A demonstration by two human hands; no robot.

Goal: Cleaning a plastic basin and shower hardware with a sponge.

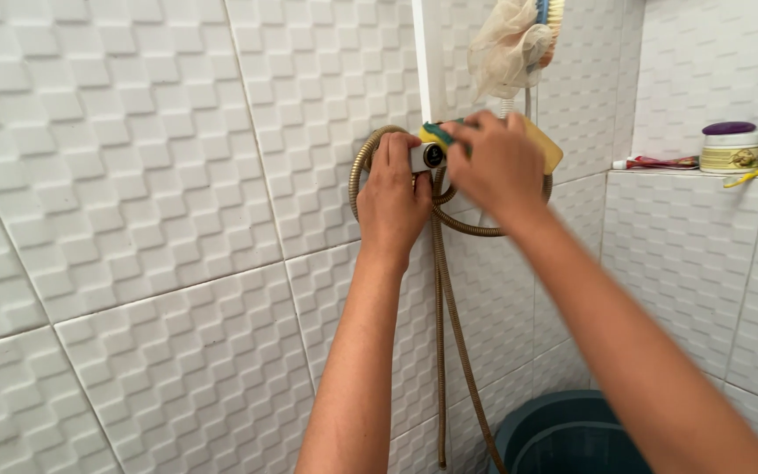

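1. As we look down along both outstretched arms, the white tiled wall fills most of the view, its surface pressed into small raised squares.
2. Low at the bottom edge, we see the rim of a dark teal bucket, standing near the foot of the wall.
3. A brass-coloured shower hose loops around the fitting and hangs down the wall towards the bucket.
4. Our left hand is closed around the left side of the white shower fitting, fingers wrapped over its top, thumb underneath.
5. Our right hand is curled over a yellow sponge with a green scouring side, pressing it against the top of that same fitting; the sponge's yellow corner pokes out to the right of the knuckles, the green edge shows at the fingertips.
6. The two hands sit just beside each other, with the fitting between them.
7. Above the hands, a beige mesh bath puff hangs by the white corner strip.
8. Over on the right, a tiled ledge carries a round tub with a purple lid.
9. Left of the tub lies a red and white tube.
10. A slim yellow item rests at the ledge's front edge; we cannot tell what it is.
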